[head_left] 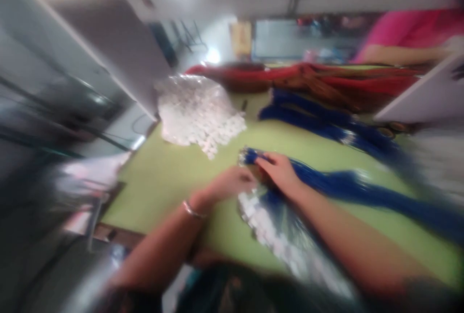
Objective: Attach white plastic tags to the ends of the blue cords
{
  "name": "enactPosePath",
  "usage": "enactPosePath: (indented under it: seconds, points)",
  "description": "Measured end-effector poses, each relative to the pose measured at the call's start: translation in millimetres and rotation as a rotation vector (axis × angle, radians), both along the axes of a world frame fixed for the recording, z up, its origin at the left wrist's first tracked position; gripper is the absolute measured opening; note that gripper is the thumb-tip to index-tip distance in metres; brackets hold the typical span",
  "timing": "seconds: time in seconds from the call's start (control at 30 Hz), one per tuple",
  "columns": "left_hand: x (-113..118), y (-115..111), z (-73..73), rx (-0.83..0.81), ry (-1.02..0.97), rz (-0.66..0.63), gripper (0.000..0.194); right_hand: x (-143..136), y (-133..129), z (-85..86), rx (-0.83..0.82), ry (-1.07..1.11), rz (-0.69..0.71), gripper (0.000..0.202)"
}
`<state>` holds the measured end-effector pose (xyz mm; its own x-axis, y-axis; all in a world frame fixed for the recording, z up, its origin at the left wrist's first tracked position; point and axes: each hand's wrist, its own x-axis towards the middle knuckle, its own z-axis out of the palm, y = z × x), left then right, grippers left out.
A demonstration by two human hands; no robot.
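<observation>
On the green table lies a bundle of blue wires, its ends near the middle. My right hand rests over the bundle close to those ends, fingers wrapped round it. My left hand, with a bangle on the wrist, is closed just left of my right hand; what its fingers hold, if anything, is blurred. Below both hands, a row of white connectors on wires runs toward the table's front edge. Beyond my left hand, small white pieces spill from a clear plastic bag.
More blue wire bundles lie at the back right. Red and brown wire bundles stretch across the rear. A person in a pink sleeve is at the upper right. Pale panels flank the table at left and right.
</observation>
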<state>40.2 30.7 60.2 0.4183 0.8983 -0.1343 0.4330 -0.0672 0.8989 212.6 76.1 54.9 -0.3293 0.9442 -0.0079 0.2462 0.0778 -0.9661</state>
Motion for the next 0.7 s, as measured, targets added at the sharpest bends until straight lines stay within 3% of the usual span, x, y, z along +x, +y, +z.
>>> enactPosePath:
  seconds: [0.07, 0.1, 0.13, 0.2, 0.27, 0.33, 0.47, 0.6, 0.7]
  points:
    - [-9.0, -1.1, 8.9, 0.097, 0.073, -0.188, 0.017, -1.1, 0.5, -0.4, -0.103, 0.051, 0.013, 0.02]
    - [-16.3, 0.7, 10.9, 0.168, 0.12, -0.153, 0.018, -1.9, 0.3, -1.3, -0.123, 0.066, 0.027, 0.021]
    - [-25.1, 4.2, 11.0, 0.253, 0.185, -0.028, 0.02, -2.6, -0.3, -2.4, -0.123, 0.076, 0.037, 0.021]
    - [-45.1, 14.9, 5.7, 0.419, 0.385, 0.416, 0.021, -3.6, -2.0, -3.7, -0.092, 0.08, 0.035, 0.019]
    - [-62.8, 26.8, -4.2, 0.489, 0.601, 0.612, 0.022, -3.7, -4.0, -2.4, -0.064, 0.08, 0.024, 0.019]
    - [-73.8, 36.1, -14.7, 0.466, 0.713, 0.612, 0.026, -3.1, -5.7, 1.4, -0.049, 0.081, 0.026, 0.019]
    - [-77.6, 44.0, -27.1, 0.449, 0.7, 0.539, 0.024, -1.8, -6.5, 7.1, -0.03, 0.043, 0.062, 0.02]
    - [-70.9, 42.0, -22.4, 0.549, 0.634, 0.513, 0.022, -2.2, -5.1, 3.2, 0.045, -0.034, 0.024, 0.022]
    - [-60.6, 34.3, -11.9, 0.543, 0.419, 0.636, 0.025, -3.1, -4.4, -1.5, 0.128, -0.063, 0.007, 0.019]
